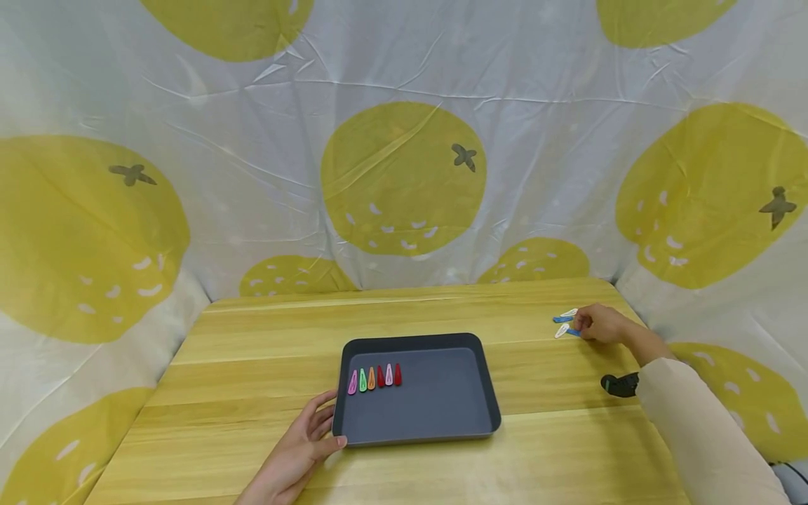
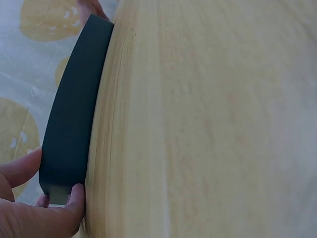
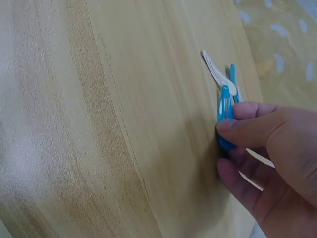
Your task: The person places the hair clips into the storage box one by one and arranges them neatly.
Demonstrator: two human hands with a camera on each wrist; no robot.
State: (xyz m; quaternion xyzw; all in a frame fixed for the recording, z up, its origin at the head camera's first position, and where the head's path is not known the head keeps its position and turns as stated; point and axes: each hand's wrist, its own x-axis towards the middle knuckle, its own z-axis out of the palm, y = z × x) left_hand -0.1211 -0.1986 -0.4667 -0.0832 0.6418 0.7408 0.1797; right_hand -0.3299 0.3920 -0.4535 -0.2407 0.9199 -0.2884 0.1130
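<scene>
In the head view a dark grey tray holds a row of several hair clips at its left: pink-purple, green, orange, red and pale pink. The left hand grips the tray's left side, thumb at the near corner; the left wrist view shows its fingers round the dark tray wall. At the far right, the right hand pinches a blue clip between thumb and fingers. Beside it lie a white clip and another blue clip; the head view shows a second white clip.
A small black object lies on the wooden table near the right forearm. Behind and at both sides of the table hangs a white cloth printed with yellow fruit. A thin dark cable shows at the lower right.
</scene>
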